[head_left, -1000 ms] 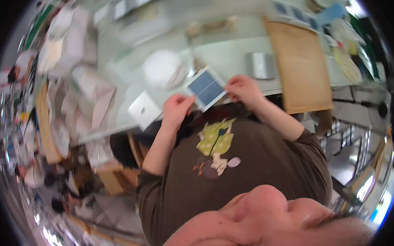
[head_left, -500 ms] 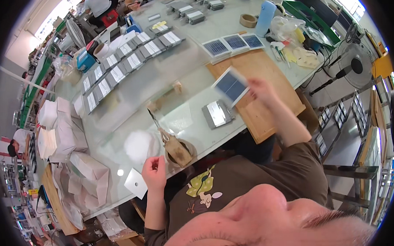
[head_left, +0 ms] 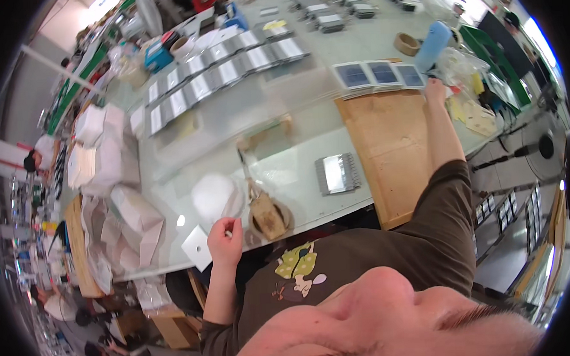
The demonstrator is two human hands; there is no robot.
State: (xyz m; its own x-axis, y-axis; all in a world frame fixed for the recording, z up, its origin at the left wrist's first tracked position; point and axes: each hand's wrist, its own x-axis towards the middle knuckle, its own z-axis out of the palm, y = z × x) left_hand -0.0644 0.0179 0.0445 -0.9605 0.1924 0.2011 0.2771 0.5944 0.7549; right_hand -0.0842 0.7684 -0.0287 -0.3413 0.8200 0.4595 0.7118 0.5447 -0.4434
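My right hand (head_left: 435,90) is stretched out to the far right, its fingers curled downward beside the rightmost stack of small solar panels (head_left: 411,76). What its fingertips grip is hidden. Two more panel stacks, a middle one (head_left: 383,73) and a left one (head_left: 353,76), stand next to it in a row. Near the front edge, my left hand (head_left: 225,241) is closed in a pinch; I cannot make out anything in it. By it lie a white square card with a hole (head_left: 196,247) and a round white pad (head_left: 213,195). A grey finned block (head_left: 337,174) sits on the table between my hands.
A wooden board (head_left: 388,148) lies at right. A wooden-handled brush (head_left: 269,217) rests across a round pot. Rows of grey finned blocks (head_left: 201,88) stand behind a translucent sheet. A blue bottle (head_left: 434,46) and tape roll (head_left: 406,43) are at far right; white wrapping (head_left: 115,147) is piled left.
My right hand has moved away from me to the panel stacks; the solar panel it held above the board is no longer seen in it. My left hand stays near the front edge.
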